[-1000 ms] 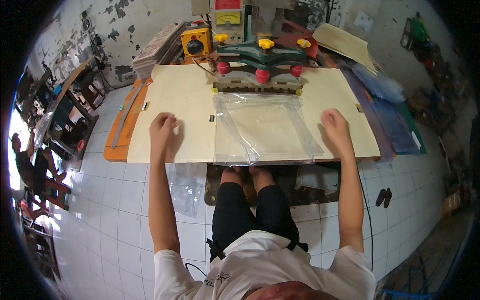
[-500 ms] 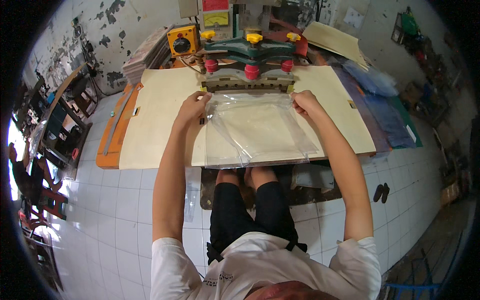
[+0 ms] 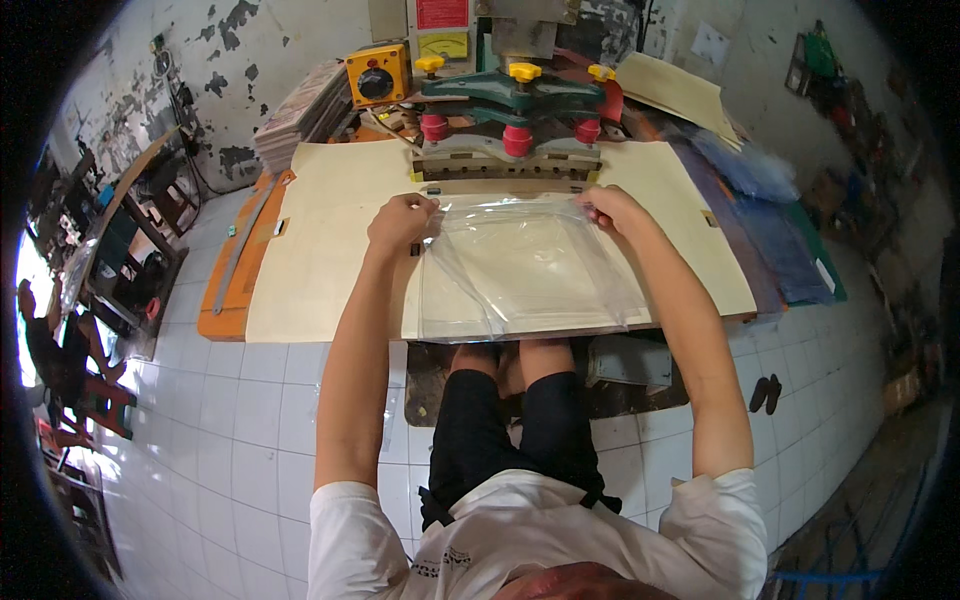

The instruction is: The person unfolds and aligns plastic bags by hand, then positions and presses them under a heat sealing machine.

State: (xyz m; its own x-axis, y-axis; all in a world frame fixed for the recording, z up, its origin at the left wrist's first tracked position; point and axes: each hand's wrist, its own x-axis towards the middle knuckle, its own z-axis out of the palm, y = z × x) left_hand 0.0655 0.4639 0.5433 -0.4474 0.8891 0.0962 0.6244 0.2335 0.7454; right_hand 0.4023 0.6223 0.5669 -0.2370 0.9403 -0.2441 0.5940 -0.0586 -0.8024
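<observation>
A clear plastic sheet (image 3: 515,262), creased and glossy, lies on the cream-coloured board (image 3: 340,240) of the work table. It looks like a flat bag, though I cannot tell for sure. My left hand (image 3: 401,220) pinches its far left corner, and my right hand (image 3: 612,208) pinches the far right corner. Just beyond my fingers stands a press (image 3: 508,130) with a green frame, yellow knobs and red spacers. Its metal bar is raised a little above the board, and the sheet's far edge lies in front of it.
A yellow control box (image 3: 377,75) and a stack of sheets (image 3: 303,112) stand behind the table's left part. At the right lie blue-tinted clear plastic sheets (image 3: 770,225) and cream card (image 3: 678,95). A metal ruler (image 3: 243,245) rests on the orange left edge.
The sheet's far edge has come slightly toward me, away from the press bar, with both hands still at its corners. The press bar looks higher, and a strip beneath it now shows.
</observation>
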